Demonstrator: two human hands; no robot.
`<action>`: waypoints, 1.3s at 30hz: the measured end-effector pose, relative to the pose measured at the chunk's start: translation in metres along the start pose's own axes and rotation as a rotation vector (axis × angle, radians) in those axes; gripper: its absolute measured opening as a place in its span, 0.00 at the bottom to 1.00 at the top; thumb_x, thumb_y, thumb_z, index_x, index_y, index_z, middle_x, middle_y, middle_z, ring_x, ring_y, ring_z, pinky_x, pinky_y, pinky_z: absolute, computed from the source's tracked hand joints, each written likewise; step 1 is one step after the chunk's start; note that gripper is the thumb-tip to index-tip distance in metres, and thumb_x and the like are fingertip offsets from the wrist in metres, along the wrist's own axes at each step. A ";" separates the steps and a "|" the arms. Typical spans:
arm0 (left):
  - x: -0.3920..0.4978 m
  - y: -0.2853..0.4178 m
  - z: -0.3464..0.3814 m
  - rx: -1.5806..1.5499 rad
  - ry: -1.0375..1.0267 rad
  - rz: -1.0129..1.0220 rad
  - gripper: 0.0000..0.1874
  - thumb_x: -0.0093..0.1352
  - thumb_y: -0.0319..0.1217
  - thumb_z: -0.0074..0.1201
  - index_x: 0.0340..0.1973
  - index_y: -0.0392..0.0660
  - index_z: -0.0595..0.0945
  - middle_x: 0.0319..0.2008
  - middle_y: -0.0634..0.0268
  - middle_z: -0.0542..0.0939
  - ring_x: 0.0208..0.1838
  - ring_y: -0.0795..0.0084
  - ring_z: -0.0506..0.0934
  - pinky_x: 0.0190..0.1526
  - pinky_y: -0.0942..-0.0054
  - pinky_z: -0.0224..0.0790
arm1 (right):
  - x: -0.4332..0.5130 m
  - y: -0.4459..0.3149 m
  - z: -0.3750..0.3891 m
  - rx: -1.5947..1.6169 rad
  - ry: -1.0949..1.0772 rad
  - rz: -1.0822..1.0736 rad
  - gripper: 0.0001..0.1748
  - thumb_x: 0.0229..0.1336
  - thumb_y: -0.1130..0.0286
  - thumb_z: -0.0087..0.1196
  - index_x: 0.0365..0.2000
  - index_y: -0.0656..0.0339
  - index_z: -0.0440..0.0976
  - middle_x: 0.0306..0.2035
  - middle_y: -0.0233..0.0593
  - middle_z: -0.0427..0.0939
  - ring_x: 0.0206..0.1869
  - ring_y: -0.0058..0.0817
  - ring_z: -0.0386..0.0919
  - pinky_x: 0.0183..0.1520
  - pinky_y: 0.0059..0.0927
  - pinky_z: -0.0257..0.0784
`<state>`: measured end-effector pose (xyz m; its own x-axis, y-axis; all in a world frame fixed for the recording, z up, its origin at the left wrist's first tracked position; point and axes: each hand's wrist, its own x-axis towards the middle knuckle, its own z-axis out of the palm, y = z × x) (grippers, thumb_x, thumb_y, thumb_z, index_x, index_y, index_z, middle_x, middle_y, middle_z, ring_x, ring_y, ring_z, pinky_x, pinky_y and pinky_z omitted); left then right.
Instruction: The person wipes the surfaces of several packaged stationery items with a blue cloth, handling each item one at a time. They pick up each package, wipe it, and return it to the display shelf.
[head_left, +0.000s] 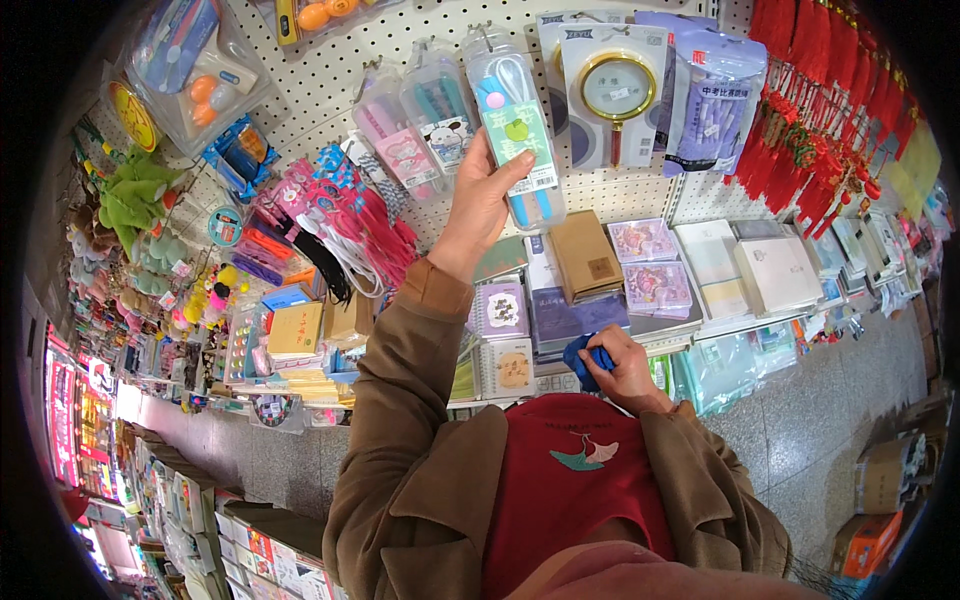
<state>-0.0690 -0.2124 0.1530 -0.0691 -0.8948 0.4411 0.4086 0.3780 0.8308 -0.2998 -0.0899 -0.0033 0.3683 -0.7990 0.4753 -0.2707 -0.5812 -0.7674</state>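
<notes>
My left hand (487, 191) grips a clear plastic case (517, 135) with a green printed sleeve around it, a blue jump rope with a white cord inside. The case is in front of the white pegboard, by a metal hook at its top; whether it hangs from the hook I cannot tell. Just left of it hang similar cases, one with teal handles (442, 112) and one with pink (394, 142). To its right hangs a carded magnifying glass (616, 86) with a gold rim. Lower down, near my chest, my right hand (626, 371) is closed on a crumpled blue cloth (589, 362).
Notebooks, including a brown one (586, 255) and a purple spiral one (501, 309), lie on the shelf below the pegboard. Red tassels (810, 127) hang at right. Bundled cords (352, 217) and green plush toys (135, 199) hang at left. Tiled floor (810, 397) shows behind me.
</notes>
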 end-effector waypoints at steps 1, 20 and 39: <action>0.001 -0.001 -0.001 -0.011 0.004 -0.003 0.23 0.71 0.21 0.54 0.61 0.39 0.68 0.52 0.58 0.78 0.53 0.66 0.79 0.54 0.65 0.75 | 0.000 0.000 -0.001 0.003 -0.004 0.007 0.08 0.55 0.78 0.63 0.32 0.64 0.72 0.31 0.45 0.74 0.34 0.44 0.76 0.39 0.36 0.72; -0.031 -0.024 -0.008 0.184 0.223 0.108 0.33 0.69 0.22 0.57 0.68 0.37 0.62 0.60 0.55 0.72 0.62 0.66 0.71 0.62 0.68 0.64 | -0.011 0.004 -0.005 0.027 -0.059 -0.014 0.08 0.55 0.78 0.63 0.32 0.63 0.73 0.31 0.44 0.74 0.33 0.41 0.75 0.38 0.34 0.71; -0.260 -0.048 -0.056 -0.473 0.221 -0.650 0.22 0.76 0.35 0.48 0.64 0.49 0.67 0.55 0.65 0.75 0.56 0.69 0.77 0.52 0.60 0.76 | 0.050 -0.066 0.102 0.179 -0.186 -0.210 0.11 0.61 0.69 0.57 0.41 0.65 0.74 0.36 0.47 0.77 0.40 0.46 0.77 0.44 0.39 0.71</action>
<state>-0.0202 -0.0117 -0.0206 -0.2631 -0.9449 -0.1948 0.6913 -0.3255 0.6451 -0.1731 -0.0756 0.0275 0.5601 -0.6130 0.5572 -0.0171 -0.6811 -0.7320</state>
